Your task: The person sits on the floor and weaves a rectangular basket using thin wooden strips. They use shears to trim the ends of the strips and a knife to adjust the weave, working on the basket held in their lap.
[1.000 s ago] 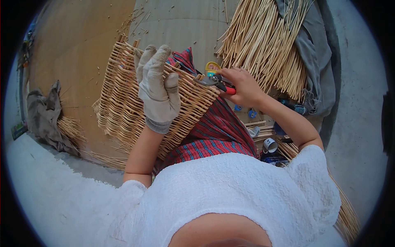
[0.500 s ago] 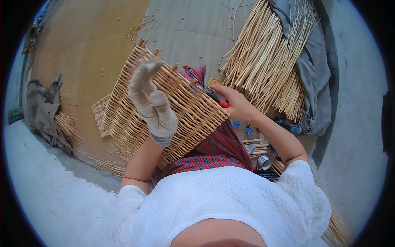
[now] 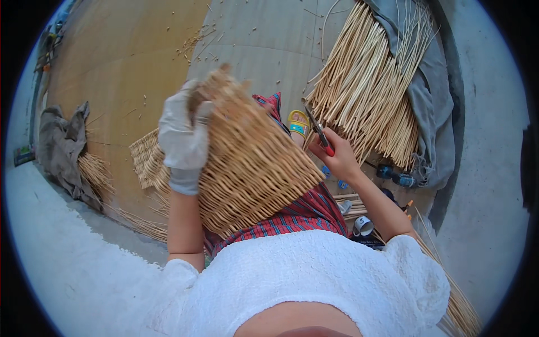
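Pruners (image 3: 321,135) now clear of the wicker panel (image 3: 258,163), snug in my right hand (image 3: 341,155); my left hand (image 3: 184,135) grips its edge. Weave looks mostly done, stubs (image 3: 225,68) left tho.

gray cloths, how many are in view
2: one gray cloth at far left, by thin rods; another gray cloth at right, along the large rod bundle. More could be hidden.

Pale rods (image 3: 365,84) are fanning out over a grey cloth (image 3: 432,106), with a black-and-teal power tool (image 3: 396,176) lying near their lower ends. A white mug (image 3: 363,226) is sitting beside shorter sticks (image 3: 352,209). On the left, a crumpled brown-grey cloth (image 3: 60,146) is partly covering a thinner bundle (image 3: 94,171).
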Action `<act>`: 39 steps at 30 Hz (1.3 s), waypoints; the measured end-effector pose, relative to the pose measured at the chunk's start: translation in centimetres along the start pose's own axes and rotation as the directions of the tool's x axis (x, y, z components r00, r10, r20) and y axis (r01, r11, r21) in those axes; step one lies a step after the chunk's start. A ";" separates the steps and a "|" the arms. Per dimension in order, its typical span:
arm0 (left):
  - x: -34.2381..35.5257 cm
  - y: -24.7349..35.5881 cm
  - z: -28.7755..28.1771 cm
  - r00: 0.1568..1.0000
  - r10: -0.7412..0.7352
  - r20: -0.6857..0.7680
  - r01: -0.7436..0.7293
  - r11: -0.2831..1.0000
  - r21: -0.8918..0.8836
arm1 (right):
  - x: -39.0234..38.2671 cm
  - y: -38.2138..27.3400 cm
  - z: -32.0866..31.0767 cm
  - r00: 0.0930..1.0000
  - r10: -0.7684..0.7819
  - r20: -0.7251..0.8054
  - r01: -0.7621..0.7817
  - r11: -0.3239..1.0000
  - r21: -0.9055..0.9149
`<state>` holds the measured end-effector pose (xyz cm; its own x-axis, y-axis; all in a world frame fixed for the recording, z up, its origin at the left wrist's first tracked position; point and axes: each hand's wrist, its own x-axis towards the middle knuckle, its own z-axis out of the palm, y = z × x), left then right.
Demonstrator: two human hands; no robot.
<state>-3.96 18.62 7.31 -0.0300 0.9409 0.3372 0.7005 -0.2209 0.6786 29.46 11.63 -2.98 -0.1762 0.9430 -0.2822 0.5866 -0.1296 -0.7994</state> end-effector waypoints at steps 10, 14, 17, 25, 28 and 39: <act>3.6 3.5 1.6 0.847 0.415 0.331 -0.477 0.869 0.131 | -1.1 -1.9 2.0 0.986 -0.146 -0.083 0.155 0.982 0.105; 3.6 2.8 4.0 0.835 0.461 0.301 -0.519 0.842 0.150 | 0.3 -2.9 1.3 0.968 -0.245 -0.062 0.249 0.967 0.057; 3.5 2.3 4.6 0.872 0.413 0.265 -0.446 0.891 0.081 | 1.7 -3.0 0.8 0.953 -0.300 -0.040 0.301 0.953 0.022; 3.1 1.7 5.0 0.922 0.313 0.229 -0.318 0.948 -0.016 | 3.7 -2.7 0.5 0.992 -0.123 0.020 0.125 0.976 -0.179; 3.0 1.5 4.7 0.902 0.385 0.196 -0.383 0.923 -0.051 | 4.5 -4.4 -0.1 0.987 0.040 0.153 -0.046 0.998 0.034; 2.6 -0.1 6.0 0.984 0.141 -0.110 -0.178 0.798 -0.576 | 6.7 -4.8 2.5 0.988 -0.151 0.007 0.150 0.985 0.088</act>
<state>0.15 22.59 4.22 -0.0093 0.8667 0.4988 0.1539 -0.4917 0.8571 23.50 17.80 -2.37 -0.2686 0.9496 -0.1617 0.4818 -0.0129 -0.8762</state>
